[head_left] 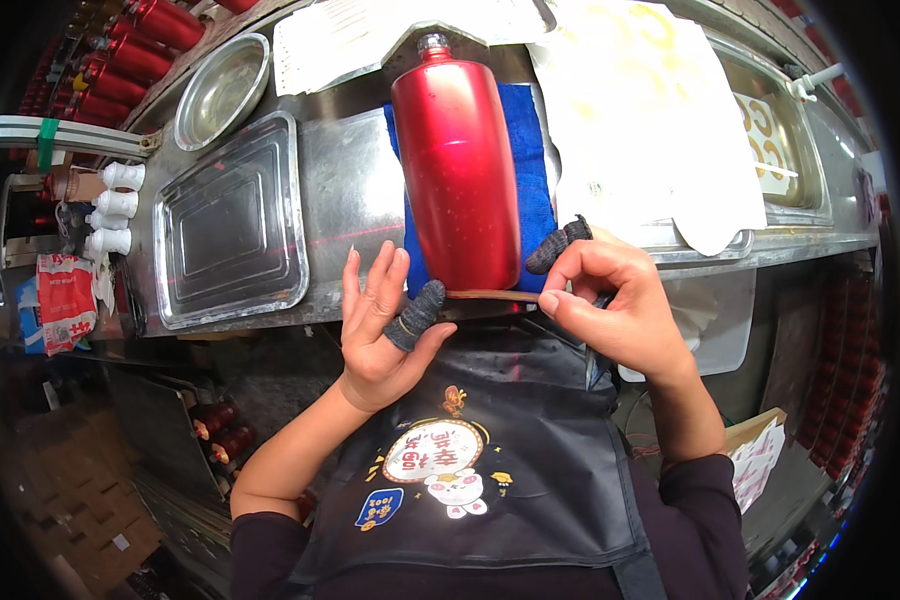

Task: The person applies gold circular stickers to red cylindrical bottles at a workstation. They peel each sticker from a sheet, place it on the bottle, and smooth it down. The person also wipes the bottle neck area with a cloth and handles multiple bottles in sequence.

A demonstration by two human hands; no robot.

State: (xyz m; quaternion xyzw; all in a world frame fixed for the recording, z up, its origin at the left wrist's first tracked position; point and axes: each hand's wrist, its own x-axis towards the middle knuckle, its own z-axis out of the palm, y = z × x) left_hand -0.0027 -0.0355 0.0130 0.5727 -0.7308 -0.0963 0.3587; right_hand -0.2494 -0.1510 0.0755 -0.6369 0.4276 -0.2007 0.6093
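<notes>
A glossy red bottle (460, 170) lies on a blue cloth (532, 150), its neck pointing away and its base toward me. Along the base edge runs a thin brown strip (495, 295). My right hand (615, 300) pinches the strip's right end between thumb and finger. A slim pointed dark tool (592, 368) sticks out below that palm; its kind is unclear. My left hand (380, 325) has its fingers spread, one in a dark knitted finger cover touching or very near the strip's left end. A similar cover is on a right finger, beside the bottle.
Left on the metal bench are an empty-looking rectangular tray (235, 220) and a round metal bowl (223, 90). White sheets (630, 130) cover the right side, beside a basin (815, 180) holding a sheet with gold curved shapes. Small white bottles (110, 242) stand far left.
</notes>
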